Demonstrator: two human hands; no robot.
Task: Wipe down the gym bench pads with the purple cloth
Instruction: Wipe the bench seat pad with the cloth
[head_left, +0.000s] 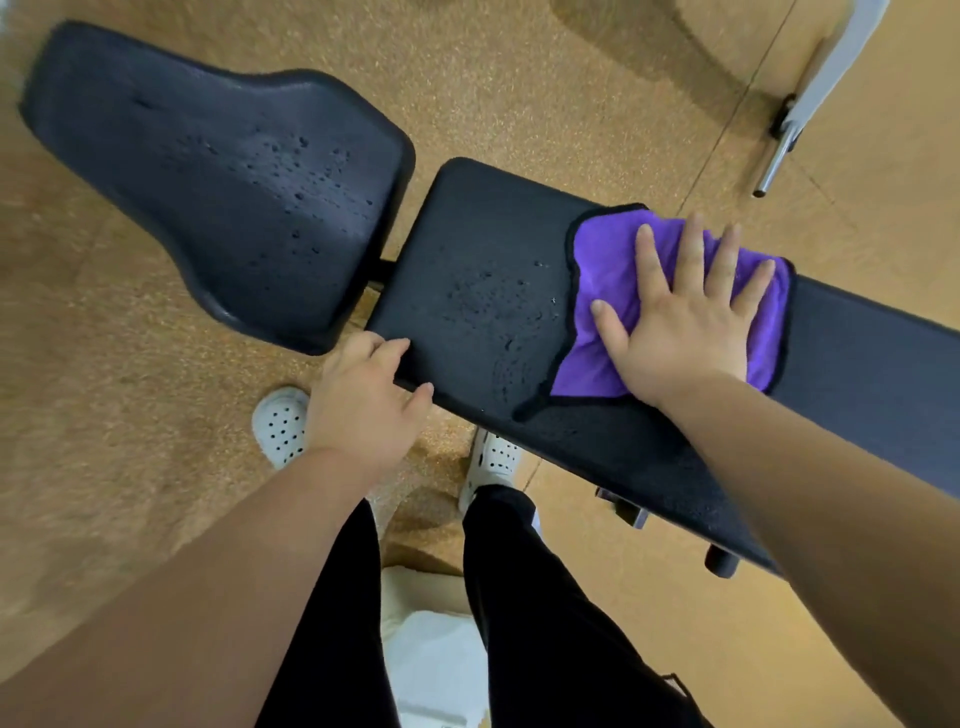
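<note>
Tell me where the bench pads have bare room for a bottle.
The long pad is bare to the right of the purple cloth. The shorter pad is bare at its left end, beyond its droplets. Crowded: the long pad's left half, with droplets, the left hand holding its corner, and the right hand pressing the cloth.

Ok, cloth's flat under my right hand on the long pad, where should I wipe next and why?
Probably slide the right hand and purple black-edged cloth toward your left along the long black bench pad: water droplets sit there, just beside the cloth.
</note>
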